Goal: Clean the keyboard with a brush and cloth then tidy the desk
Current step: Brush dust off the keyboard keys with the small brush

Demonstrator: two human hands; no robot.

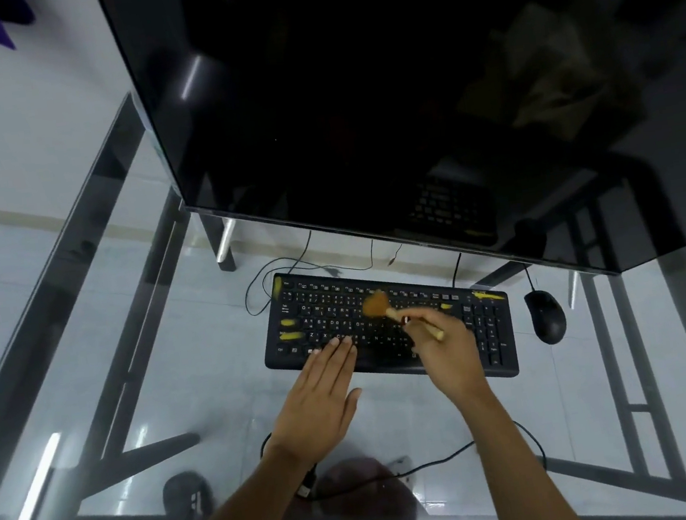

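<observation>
A black keyboard (490,327) with yellow marks lies on the glass desk (198,366) below the monitor. My right hand (444,347) grips the wooden handle of a small brush (375,304), whose tan bristles touch the keys near the keyboard's upper middle. My left hand (323,389) lies flat with straight fingers, its fingertips pressing on the keyboard's lower left keys. No cloth shows on the desk.
A large dark monitor (398,99) overhangs the back of the desk. A black mouse (546,316) sits right of the keyboard. Cables (272,269) run behind the keyboard, and another cable (446,460) runs near the front edge. The desk's metal frame shows through the glass.
</observation>
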